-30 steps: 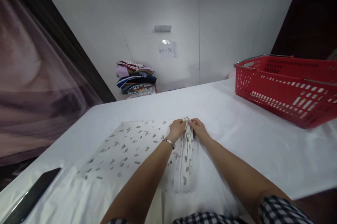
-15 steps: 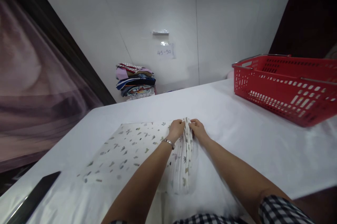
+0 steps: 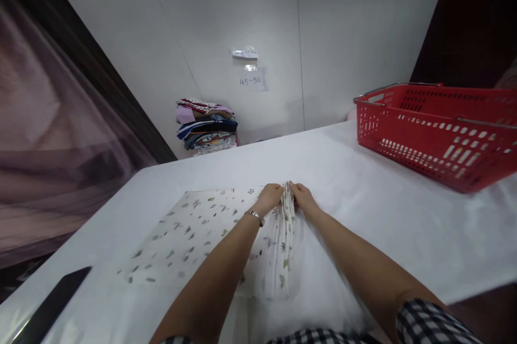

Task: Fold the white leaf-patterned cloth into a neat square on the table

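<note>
A thin white cloth [image 3: 194,231] with a scattered print of leaves and shapes lies flat on the white-covered table. Its right side is gathered into narrow lengthwise pleats, stacked close together. At the far end of these pleats, my left hand [image 3: 271,196] pinches the fabric from the left, its fingertips partly hidden. My right hand [image 3: 302,198] grips the same end from the right, with thumb and fingers closed on the folds. The two hands nearly meet there. A bracelet [image 3: 256,217] circles my left wrist.
A red plastic basket [image 3: 420,145] with metal handles stands at the table's right. Folded fabrics [image 3: 207,126] are piled beyond the far edge, against the wall. A flat dark object [image 3: 56,301] lies at the near left. Curtain-like fabric [image 3: 40,134] hangs on the left.
My right hand's fingers have drawn in closer to the pleats' far end and to my left hand. The cloth lies almost as before; the view has shifted slightly.
</note>
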{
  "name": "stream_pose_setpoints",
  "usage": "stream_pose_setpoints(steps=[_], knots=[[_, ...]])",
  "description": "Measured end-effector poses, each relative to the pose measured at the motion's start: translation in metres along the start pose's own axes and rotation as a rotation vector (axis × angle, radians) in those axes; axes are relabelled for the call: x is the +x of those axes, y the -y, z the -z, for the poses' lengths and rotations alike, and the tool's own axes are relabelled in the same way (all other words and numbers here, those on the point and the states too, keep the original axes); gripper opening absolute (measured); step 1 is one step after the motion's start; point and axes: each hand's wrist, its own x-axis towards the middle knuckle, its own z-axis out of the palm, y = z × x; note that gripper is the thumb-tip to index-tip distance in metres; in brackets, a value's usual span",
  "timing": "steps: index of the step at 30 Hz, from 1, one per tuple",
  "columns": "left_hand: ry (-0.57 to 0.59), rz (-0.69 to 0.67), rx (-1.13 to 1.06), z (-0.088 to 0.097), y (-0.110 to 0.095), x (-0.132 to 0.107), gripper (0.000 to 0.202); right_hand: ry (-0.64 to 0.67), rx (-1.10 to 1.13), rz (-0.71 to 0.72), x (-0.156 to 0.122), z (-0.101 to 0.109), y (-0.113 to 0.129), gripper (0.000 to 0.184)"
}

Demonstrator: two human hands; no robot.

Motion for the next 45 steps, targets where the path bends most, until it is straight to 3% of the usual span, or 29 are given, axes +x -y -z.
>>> stream_pose_setpoints(steps=[8,13,17,24,31,37,41,45], knots=[[0.041,0.031,-0.047,0.003,0.000,0.002,0.026,0.010,-0.018,0.002,0.002,-0.002,-0.004,0.024],[-0.059,0.087,0.050,0.015,-0.010,0.007,0.028,0.023,0.032,0.015,0.002,-0.003,-0.009,0.020],[-0.102,0.065,0.170,0.013,-0.020,0.008,0.026,0.024,0.071,0.017,0.000,-0.003,-0.008,0.021],[-0.028,0.009,0.307,0.003,-0.023,0.002,0.031,0.016,0.098,-0.010,0.002,-0.002,-0.008,0.021],[0.032,-0.098,0.245,0.006,-0.014,-0.020,0.025,0.055,0.147,-0.070,0.006,0.002,-0.008,0.025],[-0.053,-0.034,0.314,-0.009,-0.018,-0.041,0.063,0.205,0.210,-0.117,0.005,0.009,0.003,0.026],[-0.114,0.001,0.291,-0.013,-0.017,-0.039,0.052,0.284,0.193,-0.062,0.002,0.013,0.011,0.029],[-0.097,0.050,0.110,-0.008,-0.005,-0.030,0.031,0.134,-0.128,0.128,0.009,0.022,0.011,0.029]])
